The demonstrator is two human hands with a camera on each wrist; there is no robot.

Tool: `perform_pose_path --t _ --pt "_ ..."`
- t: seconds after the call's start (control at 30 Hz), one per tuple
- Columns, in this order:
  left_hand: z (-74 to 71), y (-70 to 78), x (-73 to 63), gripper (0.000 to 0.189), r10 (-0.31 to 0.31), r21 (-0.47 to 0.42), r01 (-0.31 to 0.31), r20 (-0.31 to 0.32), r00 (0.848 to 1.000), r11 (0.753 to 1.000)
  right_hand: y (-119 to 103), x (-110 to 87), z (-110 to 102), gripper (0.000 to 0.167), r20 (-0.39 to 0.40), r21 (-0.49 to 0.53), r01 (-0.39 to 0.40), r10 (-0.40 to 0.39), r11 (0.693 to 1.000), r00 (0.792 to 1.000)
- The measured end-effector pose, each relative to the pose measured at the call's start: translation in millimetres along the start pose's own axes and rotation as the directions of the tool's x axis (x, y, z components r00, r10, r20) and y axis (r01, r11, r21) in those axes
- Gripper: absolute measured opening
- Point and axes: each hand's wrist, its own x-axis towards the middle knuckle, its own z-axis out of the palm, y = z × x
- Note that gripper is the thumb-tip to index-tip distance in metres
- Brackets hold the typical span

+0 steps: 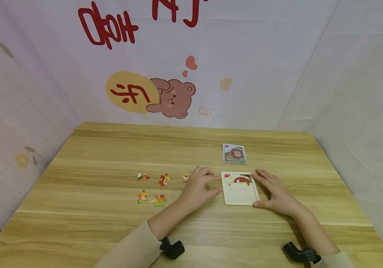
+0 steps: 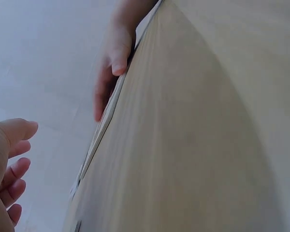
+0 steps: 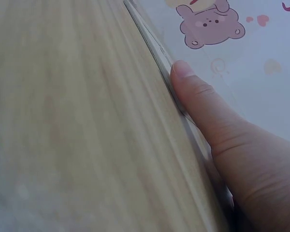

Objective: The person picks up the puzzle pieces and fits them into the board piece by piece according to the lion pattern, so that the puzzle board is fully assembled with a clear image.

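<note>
A white square puzzle board lies on the table, with fitted pieces along its top showing a pink flower and a reddish-brown mane. My right hand rests along the board's right side, fingers at the upper right corner and thumb at the lower right. Seen from the right wrist, that thumb lies straight against the board's edge. My left hand is at the board's left edge with thumb and forefinger extended; in the left wrist view its fingers hold nothing. Whether its fingertips touch the board I cannot tell.
Several loose puzzle pieces lie left of my left hand, among them a brown one and a lion-face piece. One piece is close beside the hand. A lion picture card lies behind the board. A printed cloth hangs behind the table.
</note>
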Motion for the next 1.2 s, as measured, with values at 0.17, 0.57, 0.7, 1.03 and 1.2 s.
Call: perform_pose_path --t 0.17,0.57,0.7,1.03,1.2 --pt "-28.1 -15.6 -16.9 0.029 0.025 -0.010 -0.026 -0.061 0.998 1.000 -1 -0.5 -2 0.094 -0.004 0.005 -0.005 0.005 1.000 1.000" --pt "-95.8 -64.9 -56.6 0.035 -0.104 -0.015 0.103 -0.105 0.989 0.995 -3 -1.3 -3 0.093 0.003 0.014 -0.021 0.021 1.000 1.000" --pt "-111.8 -81.5 -68.0 0.037 -0.153 -0.014 0.153 -0.111 0.982 0.988 -3 -1.3 -3 0.094 0.002 0.013 -0.021 0.021 1.000 1.000" --pt "-144.8 -114.4 -87.7 0.043 -0.247 0.070 0.254 -0.098 0.964 0.965 -2 -1.0 -2 0.094 -0.004 0.020 -0.019 0.020 1.000 1.000" --pt "-154.6 -130.2 -93.4 0.048 -0.289 0.124 0.298 -0.081 0.954 0.947 0 -1.4 -1 0.093 0.000 0.024 -0.021 0.021 0.999 1.000"
